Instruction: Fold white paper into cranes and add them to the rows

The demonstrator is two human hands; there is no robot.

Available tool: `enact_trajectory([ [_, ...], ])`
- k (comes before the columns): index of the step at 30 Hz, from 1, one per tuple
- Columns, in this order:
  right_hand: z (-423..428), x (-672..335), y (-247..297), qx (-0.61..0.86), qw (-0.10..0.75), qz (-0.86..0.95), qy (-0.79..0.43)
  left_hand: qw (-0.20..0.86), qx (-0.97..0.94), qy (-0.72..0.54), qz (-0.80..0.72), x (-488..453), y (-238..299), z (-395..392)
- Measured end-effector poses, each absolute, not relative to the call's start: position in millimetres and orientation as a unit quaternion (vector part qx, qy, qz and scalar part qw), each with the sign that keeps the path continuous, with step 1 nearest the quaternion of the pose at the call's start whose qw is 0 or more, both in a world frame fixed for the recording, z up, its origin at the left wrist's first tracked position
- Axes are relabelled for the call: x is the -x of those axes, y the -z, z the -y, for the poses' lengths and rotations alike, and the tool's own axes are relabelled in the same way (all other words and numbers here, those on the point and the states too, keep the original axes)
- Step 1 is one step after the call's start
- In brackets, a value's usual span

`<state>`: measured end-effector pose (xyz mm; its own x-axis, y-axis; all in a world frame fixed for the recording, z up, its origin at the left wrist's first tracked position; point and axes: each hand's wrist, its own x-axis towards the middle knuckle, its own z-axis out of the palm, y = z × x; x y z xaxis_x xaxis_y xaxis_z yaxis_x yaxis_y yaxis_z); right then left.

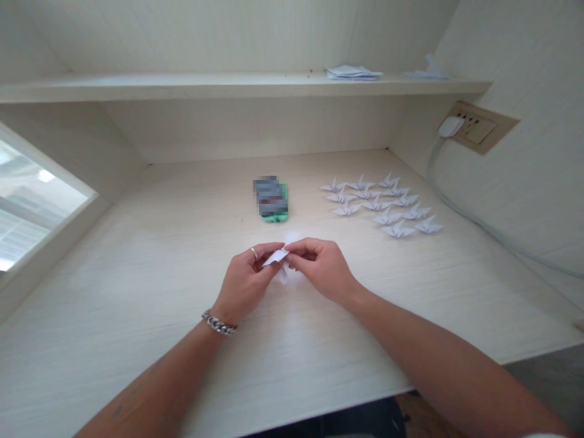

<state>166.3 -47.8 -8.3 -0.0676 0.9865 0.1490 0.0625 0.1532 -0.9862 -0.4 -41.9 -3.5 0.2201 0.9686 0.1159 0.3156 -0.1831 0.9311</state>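
Note:
A partly folded piece of white paper [275, 258] is pinched between both hands above the middle of the desk. My left hand [249, 274], with a ring on one finger and a chain bracelet at the wrist, grips its left side. From the right, my right hand [322, 264] pinches the same paper near its upper edge. A narrow point of the paper hangs below the fingers. Some of its folds are hidden behind the fingertips. Several white paper cranes [376, 204] stand in rough rows on the desk to the right, beyond my right hand.
A phone [281, 210] in a green case, its top blurred, lies beyond my hands. Stacked white paper [353, 73] rests on the shelf [205, 88], with more paper [427, 73] farther right. A white cable [479, 224] runs from the wall socket [481, 126] along the right side.

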Motion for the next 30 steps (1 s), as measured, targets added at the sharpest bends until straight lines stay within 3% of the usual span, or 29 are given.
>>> enact_trajectory([
  [6, 45, -160, 16, 0.451, 0.522, 0.472, -0.549, 0.36, -0.654, -0.424, -0.512, -1, 4, 44],
  [13, 48, -154, 9, 0.451, 0.475, 0.391, -0.646, 0.357, -0.625, -0.453, -0.526, -4, 2, 46],
  [30, 54, -147, 8, 0.452, 0.472, 0.379, -0.655, 0.355, -0.578, -0.494, -0.545, -7, -1, 47],
])
